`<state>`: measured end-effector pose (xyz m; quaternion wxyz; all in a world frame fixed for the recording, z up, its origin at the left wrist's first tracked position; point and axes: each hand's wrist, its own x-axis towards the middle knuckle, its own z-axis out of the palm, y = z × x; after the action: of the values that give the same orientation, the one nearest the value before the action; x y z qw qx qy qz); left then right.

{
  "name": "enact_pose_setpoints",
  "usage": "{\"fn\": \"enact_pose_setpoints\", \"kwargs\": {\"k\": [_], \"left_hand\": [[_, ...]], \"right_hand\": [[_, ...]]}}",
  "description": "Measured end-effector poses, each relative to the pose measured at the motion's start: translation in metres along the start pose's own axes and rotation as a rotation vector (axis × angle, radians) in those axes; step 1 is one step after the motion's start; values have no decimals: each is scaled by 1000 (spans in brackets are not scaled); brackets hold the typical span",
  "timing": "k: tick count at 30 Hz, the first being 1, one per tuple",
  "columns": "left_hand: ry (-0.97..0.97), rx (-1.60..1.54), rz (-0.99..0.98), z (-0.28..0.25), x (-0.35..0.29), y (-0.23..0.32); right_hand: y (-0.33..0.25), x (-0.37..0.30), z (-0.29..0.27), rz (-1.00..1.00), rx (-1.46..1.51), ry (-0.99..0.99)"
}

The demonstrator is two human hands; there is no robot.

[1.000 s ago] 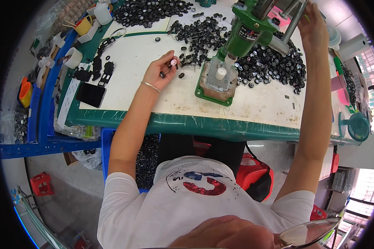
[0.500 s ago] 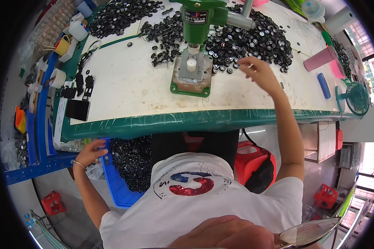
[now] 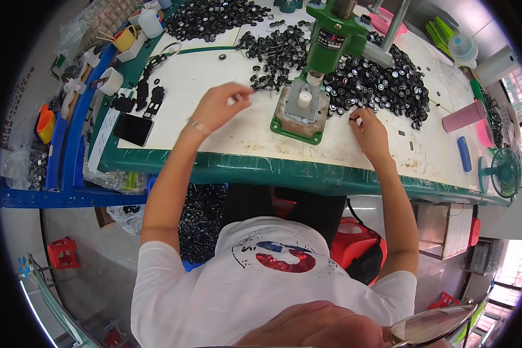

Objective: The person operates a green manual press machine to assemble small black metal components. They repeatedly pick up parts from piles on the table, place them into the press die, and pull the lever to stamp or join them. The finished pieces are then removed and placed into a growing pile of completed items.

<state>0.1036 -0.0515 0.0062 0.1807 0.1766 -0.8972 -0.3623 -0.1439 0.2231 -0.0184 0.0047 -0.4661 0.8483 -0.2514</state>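
Raised since half a second ago from beside the blue bin (image 3: 192, 267) to over the white tabletop (image 3: 255, 133): left hand (image 3: 222, 107), now close to the stemmed black pieces (image 3: 279, 49) left of the green press (image 3: 326, 53). Little changed in place, but with fingers drawn in: right hand (image 3: 370, 132), at the near edge of the black wheels (image 3: 388, 87), right of the press. Left fingers curled, blurred; cannot tell of any piece between. Right fingertips narrow, perhaps pinching something dark; too small to be sure. Looks like the picking-up step, with no piece visible on the white peg (image 3: 304, 99) of the press base. Seems to call for a clean pinch of single pieces, then a clear path to the peg. In the way: the press itself, upright between both hands. Farther out: dark flat device (image 3: 133, 129), pink cup (image 3: 464, 116), green fan (image 3: 506, 172), all well apart from the hands.
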Motion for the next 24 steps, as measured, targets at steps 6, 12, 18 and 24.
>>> {"fn": "enact_pose_setpoints", "kwargs": {"k": [6,12,18,24], "left_hand": [[144,420,171,51,56,-13],[212,-259,29,37,42,-12],[47,-1014,-298,19,23,1],[-8,-945,-299,28,14,16]], "right_hand": [[-8,-5,-9,-78,235,53],[-54,12,-8,-174,463,18],[-87,41,14,-207,512,18],[-80,47,30,-120,618,-15]]}}
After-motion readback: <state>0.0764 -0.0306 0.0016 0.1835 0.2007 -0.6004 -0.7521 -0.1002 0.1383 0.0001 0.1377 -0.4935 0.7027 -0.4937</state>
